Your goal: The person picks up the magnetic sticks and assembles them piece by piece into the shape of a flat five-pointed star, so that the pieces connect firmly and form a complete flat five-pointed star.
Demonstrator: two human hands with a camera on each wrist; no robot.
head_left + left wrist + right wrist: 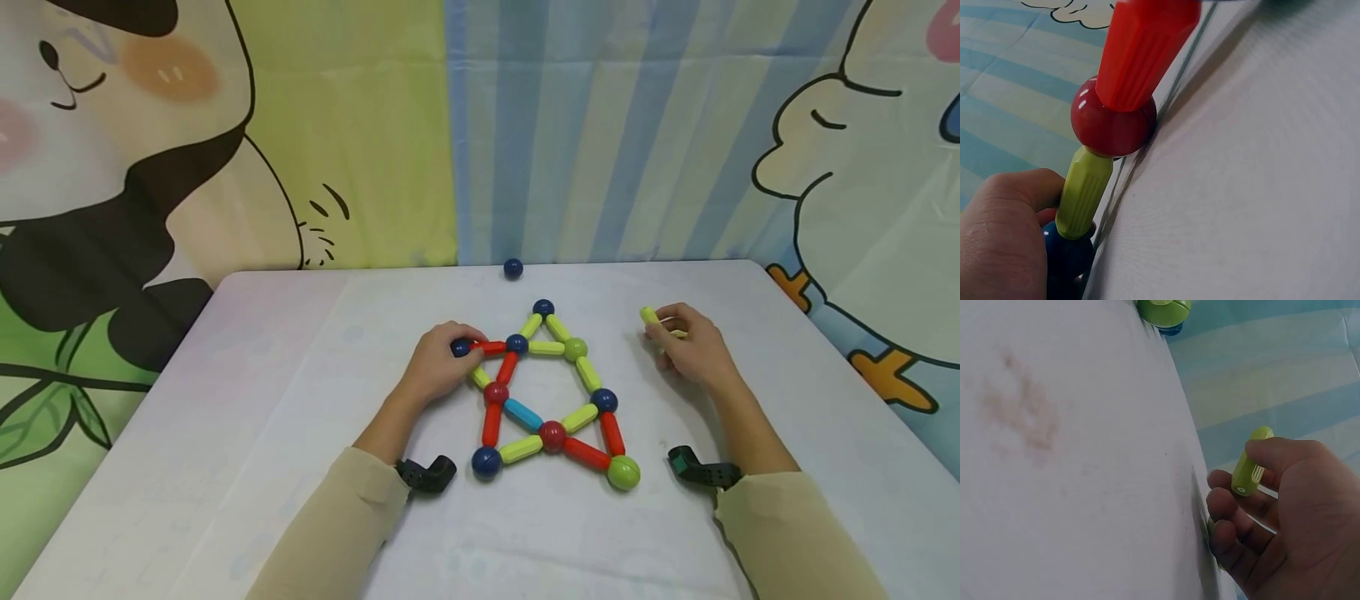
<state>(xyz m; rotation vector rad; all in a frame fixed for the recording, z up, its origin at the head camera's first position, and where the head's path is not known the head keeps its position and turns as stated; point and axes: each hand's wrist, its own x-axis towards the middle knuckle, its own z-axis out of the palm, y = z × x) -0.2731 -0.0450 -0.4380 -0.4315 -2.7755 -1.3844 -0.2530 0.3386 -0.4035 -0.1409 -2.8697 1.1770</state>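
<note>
A flat frame of magnetic building rods and balls lies on the table in the head view, joined by red (491, 425), yellow-green (521, 450) and blue rods (522, 415). At its left corner my left hand (437, 364) grips a blue ball (460, 347), which meets a red rod (489, 348) and a yellow-green rod (1084, 194). A red ball (1113, 122) sits at that rod's other end. Right of the frame, my right hand (692, 346) pinches a loose yellow-green rod (1252, 462) between thumb and fingers. Another yellow-green piece (1212, 526) shows partly behind its lower fingers.
A single blue ball (513, 268) lies by the far edge of the white table (300, 375), beyond the frame's top. A curtain with cartoon figures (540, 125) hangs behind the table. Each wrist wears a black camera mount (427, 475).
</note>
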